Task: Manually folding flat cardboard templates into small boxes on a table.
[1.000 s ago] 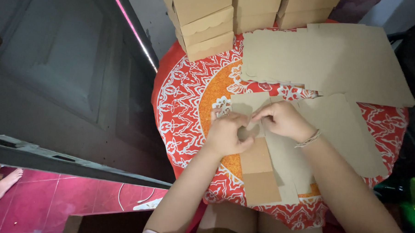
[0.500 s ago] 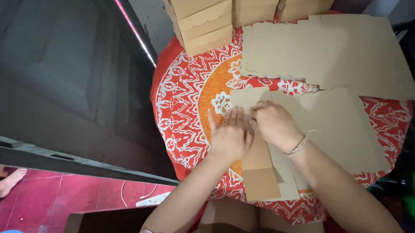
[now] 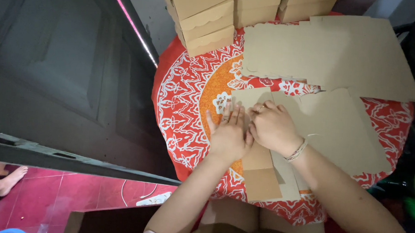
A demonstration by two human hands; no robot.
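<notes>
Both hands had changed little since half a second earlier: the left hand [image 3: 228, 135] had slid a bit further over the card, and the right hand [image 3: 272, 127] stayed beside it. One second earlier both hands were pinching a flap with bent fingers; now they were pressed down.

From the head camera, the left hand lay flat and open, its fingers stretched out and close together, palm down on the flat cardboard box blank [image 3: 329, 127]. It gripped nothing; it only pressed on the card. The right hand was just to the right of it, touching it at the thumb side, with the fingers curled loosely and the knuckles up, also resting on the blank. I could not tell if its fingertips pinched a fold under the hand. A thin bracelet [image 3: 297, 150] was around the right wrist.

The blank lay unfolded on the round table with the red and white patterned cloth [image 3: 180, 106], and reached from the middle to the right edge. A narrow folded strip of it [image 3: 260, 176] ran from under the hands toward the near edge. Farther away, on the right, a pile of more flat blanks [image 3: 329, 52] lay on the cloth. At the far edge, stacks of finished brown boxes [image 3: 206, 20] with wavy lid edges stood side by side. On the left was a dark door [image 3: 57, 60], and at the near left a pink floor [image 3: 53, 194].
</notes>
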